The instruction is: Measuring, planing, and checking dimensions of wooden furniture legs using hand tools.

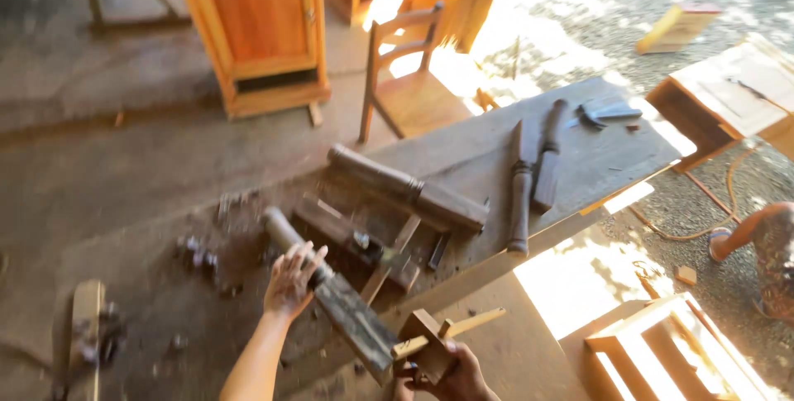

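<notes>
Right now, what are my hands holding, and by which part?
Left hand rests open on the dark turned wooden leg near its middle. Right hand grips the small wooden block at its end.

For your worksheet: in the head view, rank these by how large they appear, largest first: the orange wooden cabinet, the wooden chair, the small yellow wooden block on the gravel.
1. Orange wooden cabinet, cropped at the top.
2. Wooden chair.
3. Small yellow wooden block, farther away, so its true size is unsure.

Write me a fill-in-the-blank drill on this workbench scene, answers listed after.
1. The left hand rests on a dark turned wooden ____.
2. The right hand grips a small block with a ____ through it.
3. Beyond the workbench stands a wooden ____ with a slatted back.
4. The cabinet behind it has an ____ door.

Answers: leg; peg; chair; orange
</notes>
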